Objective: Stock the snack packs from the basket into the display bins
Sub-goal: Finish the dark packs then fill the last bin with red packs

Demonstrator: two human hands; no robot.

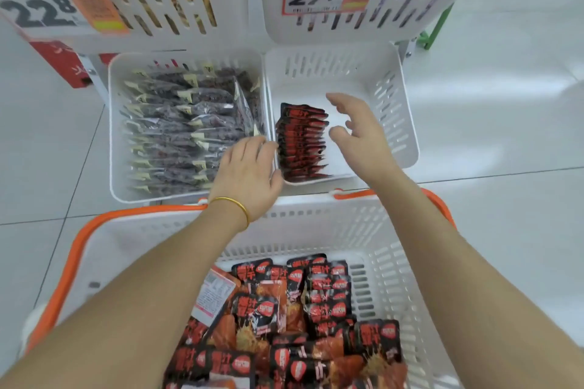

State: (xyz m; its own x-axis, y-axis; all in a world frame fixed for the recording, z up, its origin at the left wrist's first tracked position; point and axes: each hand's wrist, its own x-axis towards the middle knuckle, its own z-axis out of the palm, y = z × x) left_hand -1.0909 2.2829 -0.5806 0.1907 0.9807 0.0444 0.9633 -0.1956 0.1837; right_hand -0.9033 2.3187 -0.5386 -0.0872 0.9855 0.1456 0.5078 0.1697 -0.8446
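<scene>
Snack packs (316, 309), black and red, are mostly piled in the white basket (388, 230) with orange handles. 1 neat row (301, 142) of them stands along the left wall of the right-hand bin (392, 104). Left hand (249, 174) lies flat-fingered beside that row, holding nothing. Right hand (357, 129) hovers over the same bin, fingers loosely spread, nothing in it either. Bin next door (115, 167) is full of dark bags (189, 123).
</scene>
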